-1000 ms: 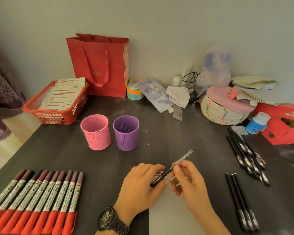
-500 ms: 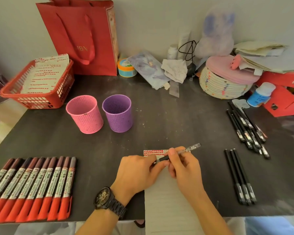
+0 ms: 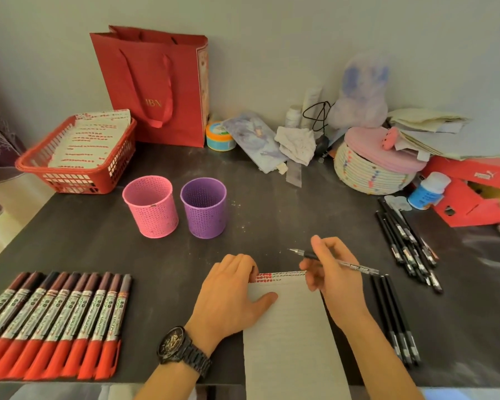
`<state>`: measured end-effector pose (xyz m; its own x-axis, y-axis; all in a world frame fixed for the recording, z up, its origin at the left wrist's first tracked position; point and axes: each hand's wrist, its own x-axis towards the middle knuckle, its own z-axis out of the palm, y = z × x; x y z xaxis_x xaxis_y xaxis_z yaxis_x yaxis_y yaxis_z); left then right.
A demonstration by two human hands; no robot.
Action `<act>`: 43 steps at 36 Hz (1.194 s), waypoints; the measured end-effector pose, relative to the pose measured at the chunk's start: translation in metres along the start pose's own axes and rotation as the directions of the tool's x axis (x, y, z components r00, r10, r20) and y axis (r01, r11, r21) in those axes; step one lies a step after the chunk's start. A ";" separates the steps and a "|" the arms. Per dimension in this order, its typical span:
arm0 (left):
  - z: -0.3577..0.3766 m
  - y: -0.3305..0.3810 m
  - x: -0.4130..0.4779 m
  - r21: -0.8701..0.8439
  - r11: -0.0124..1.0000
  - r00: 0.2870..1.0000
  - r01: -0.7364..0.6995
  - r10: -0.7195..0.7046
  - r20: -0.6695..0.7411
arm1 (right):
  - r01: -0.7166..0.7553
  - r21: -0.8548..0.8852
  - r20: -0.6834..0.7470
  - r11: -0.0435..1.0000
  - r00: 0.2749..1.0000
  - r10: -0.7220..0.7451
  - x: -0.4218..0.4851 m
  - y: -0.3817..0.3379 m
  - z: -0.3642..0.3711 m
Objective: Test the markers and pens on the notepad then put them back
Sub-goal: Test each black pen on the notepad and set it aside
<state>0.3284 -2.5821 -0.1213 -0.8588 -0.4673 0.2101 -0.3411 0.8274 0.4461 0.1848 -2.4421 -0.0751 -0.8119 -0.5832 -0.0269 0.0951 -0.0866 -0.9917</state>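
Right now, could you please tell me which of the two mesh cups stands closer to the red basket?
The pink cup: it stands left of the purple cup, on the side of the red basket.

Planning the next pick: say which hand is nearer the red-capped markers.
Left. The left hand rests on the notepad, right of the markers; the right hand, holding a pen, is farther right.

Colour identification
Pink cup (image 3: 150,209), purple cup (image 3: 205,209): perforated pattern. Markers (image 3: 55,321): red caps. Notepad (image 3: 289,336): white, ruled. Pen (image 3: 355,267): black grip.
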 end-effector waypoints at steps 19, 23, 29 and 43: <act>0.001 -0.002 0.002 -0.097 0.995 0.999 0.040 -0.040 0.002 | 0.128 -0.496 -0.054 0.859 0.983 -0.178 0.014 0.042 0.000; 0.001 -0.002 0.002 -0.090 0.995 0.999 0.053 -0.053 0.005 | 0.124 -0.521 -0.048 0.844 0.984 -0.173 0.015 0.043 0.001; 0.004 -0.004 0.003 -0.086 0.993 0.996 0.086 -0.085 0.018 | 0.127 -0.556 -0.045 0.822 0.982 -0.182 0.016 0.045 0.002; 0.002 -0.003 0.004 -0.113 0.987 0.993 0.113 -0.109 0.044 | 0.128 -0.583 -0.032 0.802 0.983 -0.180 0.017 0.046 0.004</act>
<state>0.3251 -2.5859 -0.1233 -0.8326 -0.5402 0.1221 -0.3903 0.7288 0.5627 0.1775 -2.4587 -0.1204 -0.8338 -0.5318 0.1481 -0.3636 0.3271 -0.8722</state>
